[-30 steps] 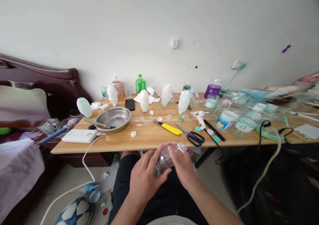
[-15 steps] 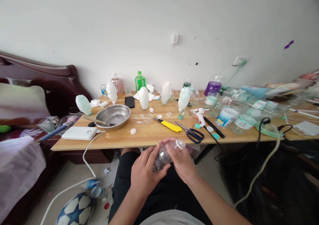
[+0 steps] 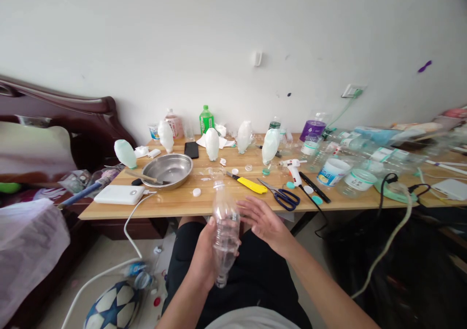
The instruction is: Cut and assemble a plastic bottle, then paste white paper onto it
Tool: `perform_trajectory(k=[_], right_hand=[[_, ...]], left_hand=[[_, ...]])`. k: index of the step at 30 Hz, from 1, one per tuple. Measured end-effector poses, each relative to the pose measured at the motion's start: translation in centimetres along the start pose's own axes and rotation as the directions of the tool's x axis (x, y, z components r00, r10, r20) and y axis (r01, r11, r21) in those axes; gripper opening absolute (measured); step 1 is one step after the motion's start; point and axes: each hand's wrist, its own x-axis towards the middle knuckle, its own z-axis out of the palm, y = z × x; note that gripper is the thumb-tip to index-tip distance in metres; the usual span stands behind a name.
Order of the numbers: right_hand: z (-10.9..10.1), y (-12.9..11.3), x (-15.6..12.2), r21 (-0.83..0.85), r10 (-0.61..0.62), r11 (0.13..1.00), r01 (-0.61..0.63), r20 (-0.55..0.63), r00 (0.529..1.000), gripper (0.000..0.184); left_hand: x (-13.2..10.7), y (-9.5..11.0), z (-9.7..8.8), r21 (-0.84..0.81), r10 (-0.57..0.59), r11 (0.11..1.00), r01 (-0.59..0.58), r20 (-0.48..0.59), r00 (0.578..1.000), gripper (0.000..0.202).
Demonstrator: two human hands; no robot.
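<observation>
A clear plastic bottle point(image 3: 225, 227) stands roughly upright over my lap, just off the table's front edge. Around its lower half, my left hand point(image 3: 208, 251) is closed. My right hand point(image 3: 264, 224) is held beside the bottle on the right, fingers stretched out and apart, with nothing in it. Whether its fingertips touch the bottle I cannot tell. Beyond the hands on the wooden table point(image 3: 182, 205) lie a yellow utility knife point(image 3: 251, 184), dark-handled scissors point(image 3: 286, 199) and a white bottle cap point(image 3: 196, 192).
Several white-coated bottle shapes point(image 3: 212, 144) stand along the table. A metal bowl point(image 3: 174, 171) and a power bank point(image 3: 119, 195) are at left. At right are a glue gun point(image 3: 293, 169), a white tub point(image 3: 332, 172) and several clear bottles. A ball point(image 3: 114, 307) rests on the floor.
The bottle has turned from lying tilted in both hands to upright. My right hand has let go of it and opened, while my left keeps its hold.
</observation>
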Motion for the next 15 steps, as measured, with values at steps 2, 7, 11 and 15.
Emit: perform_trajectory(k=[2, 7, 11, 15], right_hand=[[0.1, 0.0, -0.2, -0.141, -0.047, 0.989, 0.042, -0.032, 0.998, 0.062], [-0.4, -0.7, -0.4, -0.229, 0.079, 0.972, -0.054, 0.103, 0.991, 0.066], [-1.2, -1.2, -0.7, -0.091, 0.229, 0.973, -0.211, 0.329, 0.916, 0.077], [-0.9, -1.3, -1.2, -0.076, 0.310, 0.949, -0.305, 0.385, 0.869, 0.067]], left_hand=[[-0.2, -0.3, 0.5, -0.220, -0.151, 0.963, 0.156, 0.040, 0.988, 0.058], [-1.8, -2.1, 0.7, -0.436, -0.352, 0.820, 0.370, 0.126, 0.928, 0.055], [-3.6, -3.9, 0.2, -0.386, -0.443, 0.779, 0.494, 0.219, 0.869, 0.060], [-4.8, -5.0, 0.0, -0.339, -0.486, 0.778, 0.530, 0.213, 0.848, 0.069]])
